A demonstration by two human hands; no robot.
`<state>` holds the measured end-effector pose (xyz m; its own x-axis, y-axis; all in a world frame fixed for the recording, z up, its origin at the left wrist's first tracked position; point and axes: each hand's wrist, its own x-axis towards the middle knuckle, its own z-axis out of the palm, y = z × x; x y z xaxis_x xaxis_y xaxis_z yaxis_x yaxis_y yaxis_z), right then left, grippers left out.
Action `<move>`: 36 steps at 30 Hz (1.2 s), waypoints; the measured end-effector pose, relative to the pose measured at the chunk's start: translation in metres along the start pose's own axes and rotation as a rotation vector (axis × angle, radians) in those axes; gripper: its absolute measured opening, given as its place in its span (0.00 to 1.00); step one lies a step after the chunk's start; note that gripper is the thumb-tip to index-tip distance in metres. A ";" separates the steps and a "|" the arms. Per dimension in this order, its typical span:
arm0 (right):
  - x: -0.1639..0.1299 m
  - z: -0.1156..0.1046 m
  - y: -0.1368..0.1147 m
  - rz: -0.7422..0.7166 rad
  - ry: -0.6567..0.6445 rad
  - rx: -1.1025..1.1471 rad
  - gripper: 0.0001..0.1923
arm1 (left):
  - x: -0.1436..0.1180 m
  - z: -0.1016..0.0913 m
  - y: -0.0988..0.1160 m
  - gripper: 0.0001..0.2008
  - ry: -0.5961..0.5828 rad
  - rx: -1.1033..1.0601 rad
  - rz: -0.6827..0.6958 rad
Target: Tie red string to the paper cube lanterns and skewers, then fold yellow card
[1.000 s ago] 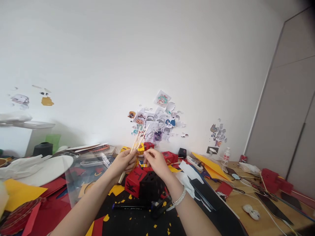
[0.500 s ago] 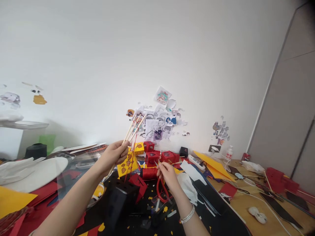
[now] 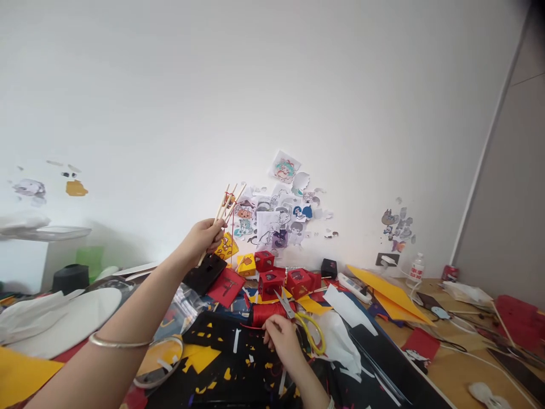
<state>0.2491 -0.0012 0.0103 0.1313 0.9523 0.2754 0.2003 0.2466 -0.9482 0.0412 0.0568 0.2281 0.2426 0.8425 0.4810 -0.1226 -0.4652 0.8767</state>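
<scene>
Found gripping wooden sticks [image 3: 220, 207] left of centre in the left hand [image 3: 208, 234], with long axis slanting up rightward, and, at lower centre, with right hand [image 3: 281, 335] curled, contents impossible to tell, nearer the scissors [image 3: 288, 308] just to the upper right.

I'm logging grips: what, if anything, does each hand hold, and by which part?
The left hand holds thin pale wooden sticks near mid-length; whether the right hand holds anything is unclear.

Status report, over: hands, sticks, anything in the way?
Left hand gripping wooden sticks. Right hand near red spool, grip unclear. Scissors close beside right hand.
</scene>
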 end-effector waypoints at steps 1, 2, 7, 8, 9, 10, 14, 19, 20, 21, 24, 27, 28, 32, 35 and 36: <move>0.000 -0.001 0.001 0.003 -0.004 0.002 0.14 | 0.006 0.001 -0.003 0.11 -0.005 0.013 -0.008; 0.000 -0.002 0.001 0.006 -0.006 0.007 0.14 | 0.011 0.003 -0.006 0.11 -0.010 0.026 -0.018; -0.001 -0.003 -0.002 0.009 0.003 0.024 0.13 | 0.033 0.013 -0.028 0.10 -0.012 0.093 -0.077; -0.002 -0.003 -0.003 0.010 0.003 0.022 0.12 | 0.035 0.014 -0.034 0.10 -0.007 0.106 -0.089; -0.002 -0.003 -0.004 0.013 0.002 0.019 0.12 | 0.037 0.015 -0.040 0.10 -0.003 0.119 -0.103; -0.003 -0.003 -0.005 0.018 -0.002 0.015 0.12 | 0.038 0.015 -0.046 0.10 0.000 0.133 -0.120; -0.004 -0.002 -0.006 0.025 -0.004 0.021 0.12 | 0.029 0.011 -0.069 0.09 -0.005 0.200 -0.212; -0.005 -0.002 -0.008 0.044 -0.032 0.009 0.11 | 0.011 -0.005 -0.086 0.11 -0.028 0.282 -0.294; -0.006 -0.001 -0.008 0.042 -0.037 0.002 0.11 | 0.009 -0.008 -0.088 0.12 -0.035 0.294 -0.301; -0.006 -0.001 -0.009 0.038 -0.038 -0.003 0.10 | 0.007 -0.010 -0.089 0.12 -0.044 0.305 -0.306; -0.007 0.000 -0.009 0.034 -0.039 -0.020 0.10 | 0.004 -0.012 -0.089 0.15 -0.085 0.324 -0.317; -0.008 0.001 -0.008 0.043 -0.052 -0.035 0.11 | -0.002 -0.008 -0.081 0.18 -0.181 0.329 -0.339; -0.008 0.001 -0.007 0.046 -0.058 -0.038 0.11 | -0.006 -0.006 -0.077 0.19 -0.226 0.327 -0.348; -0.008 0.002 -0.007 0.051 -0.065 -0.041 0.10 | -0.020 0.004 -0.062 0.20 -0.408 0.298 -0.377; -0.008 0.002 -0.007 0.051 -0.070 -0.048 0.11 | -0.023 0.006 -0.062 0.20 -0.445 0.300 -0.390; -0.008 0.002 -0.007 0.048 -0.070 -0.051 0.11 | -0.023 0.004 -0.065 0.20 -0.430 0.306 -0.391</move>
<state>0.2444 -0.0103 0.0146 0.0740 0.9736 0.2161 0.2444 0.1924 -0.9504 0.0480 0.0668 0.1600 0.5844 0.8111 0.0252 0.3168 -0.2566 0.9131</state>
